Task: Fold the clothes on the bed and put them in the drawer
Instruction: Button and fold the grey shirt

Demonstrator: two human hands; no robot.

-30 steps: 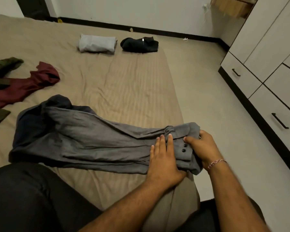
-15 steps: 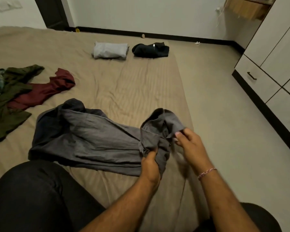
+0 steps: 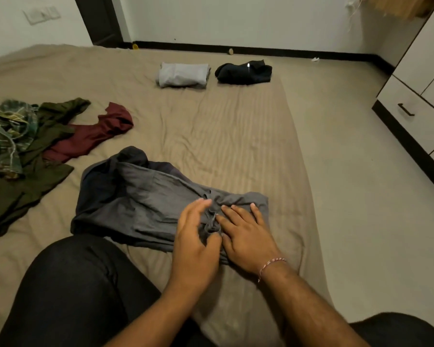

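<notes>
Your grey shirt (image 3: 145,204) lies across the near part of the bed (image 3: 211,136), stretched from left to right, with its right end doubled back over itself. Both of your hands are on that doubled end. Your right hand (image 3: 246,236) lies flat on the cloth with its fingers straight and spread, pressing the fold down. Your left hand (image 3: 193,236) rests just beside it, fingers relaxed and a little blurred, with a small bunched ridge of grey cloth standing up between the two hands; neither hand grips anything. Your thread bracelet (image 3: 271,265) sits on the right wrist. At the far edge of the bed, two folded pieces lie side by side, close but apart: a light grey folded garment (image 3: 183,74) on the left and a black folded garment (image 3: 243,72) on the right. To your left, well apart from the shirt, a loose heap holds a maroon garment (image 3: 93,136), an olive green garment (image 3: 25,181) and a patterned green garment (image 3: 5,131), unfolded and overlapping. On the right the cabinet's drawer (image 3: 421,116) with a dark handle stands closed, so you cannot tell what it holds.
</notes>
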